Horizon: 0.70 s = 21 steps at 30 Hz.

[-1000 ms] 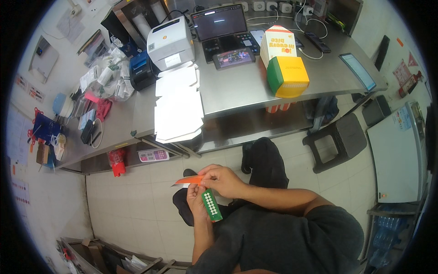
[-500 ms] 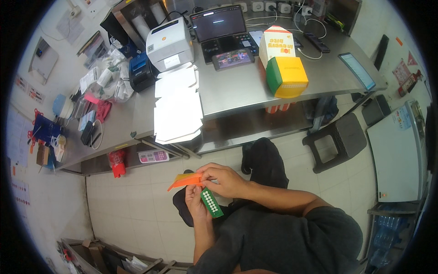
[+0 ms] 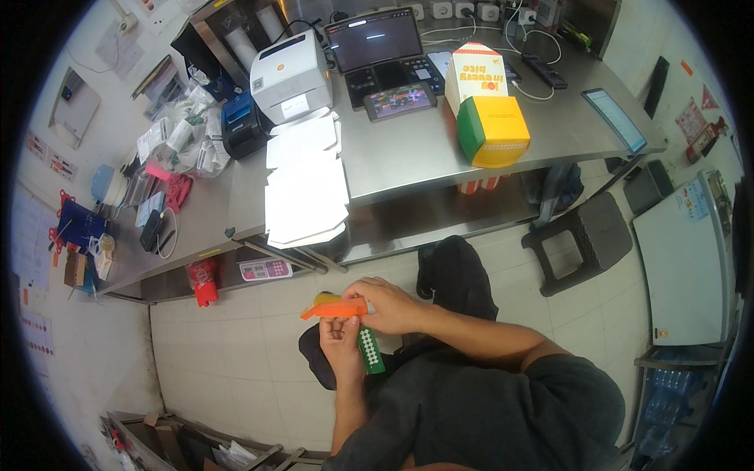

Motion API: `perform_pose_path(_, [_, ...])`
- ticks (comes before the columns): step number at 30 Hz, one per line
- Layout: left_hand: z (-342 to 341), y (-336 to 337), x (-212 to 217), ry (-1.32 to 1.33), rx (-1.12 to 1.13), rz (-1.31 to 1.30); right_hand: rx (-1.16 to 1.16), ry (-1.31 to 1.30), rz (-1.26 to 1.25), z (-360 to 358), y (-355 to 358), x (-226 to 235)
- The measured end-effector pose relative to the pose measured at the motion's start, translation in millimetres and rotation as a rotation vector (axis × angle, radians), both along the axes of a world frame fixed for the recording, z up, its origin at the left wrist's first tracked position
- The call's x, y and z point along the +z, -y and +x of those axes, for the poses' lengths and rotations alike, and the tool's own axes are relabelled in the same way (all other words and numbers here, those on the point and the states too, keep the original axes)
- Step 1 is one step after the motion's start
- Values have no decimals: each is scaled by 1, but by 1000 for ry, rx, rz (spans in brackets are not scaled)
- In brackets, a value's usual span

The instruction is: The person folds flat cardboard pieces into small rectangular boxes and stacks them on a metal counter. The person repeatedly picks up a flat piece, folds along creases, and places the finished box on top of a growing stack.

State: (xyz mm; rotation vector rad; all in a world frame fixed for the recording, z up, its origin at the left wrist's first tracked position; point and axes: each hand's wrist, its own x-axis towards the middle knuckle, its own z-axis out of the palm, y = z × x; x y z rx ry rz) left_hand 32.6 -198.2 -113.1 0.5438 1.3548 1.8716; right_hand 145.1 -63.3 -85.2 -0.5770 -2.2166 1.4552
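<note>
Over my lap, both hands grip a partly folded cardboard food box point(image 3: 336, 310) with an orange side towards me and a yellow part behind it. Its green panel with white diamonds point(image 3: 370, 353) hangs down beside my left wrist. My left hand point(image 3: 342, 349) holds the lower edge from below, thumb and fingers pressed to the card. My right hand point(image 3: 390, 306) pinches the right end, its fingers curled over the top. Part of the box is hidden behind the hands.
A stack of flat white cartons point(image 3: 306, 184) overhangs the steel table's front edge, near a white label printer point(image 3: 290, 78). Yellow-and-green folded boxes point(image 3: 506, 133) stand right of a laptop point(image 3: 377, 43) and phone point(image 3: 400, 102). A dark stool point(image 3: 601, 235) stands on the floor at right.
The box has turned a little and shifted right, showing its orange side more squarely. The green panel hangs straighter and shows less. Both hands stay on the card.
</note>
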Motion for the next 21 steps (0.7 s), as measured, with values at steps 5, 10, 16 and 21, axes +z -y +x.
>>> perform_pose_path(5, [8, -3, -5, -154, -26, -45, -16, -78, 113, -1, 2, 12])
perform_pose_path(10, [7, -2, -7, -205, -57, -99, 19, -130, 32, -2, 4, 12])
perform_pose_path(16, [-11, -10, 7, 105, 58, 137, -35, -195, 302, -5, 6, 4])
perform_pose_path(21, [-19, -15, 15, 100, 97, 58, -132, -89, 211, -5, 10, 9])
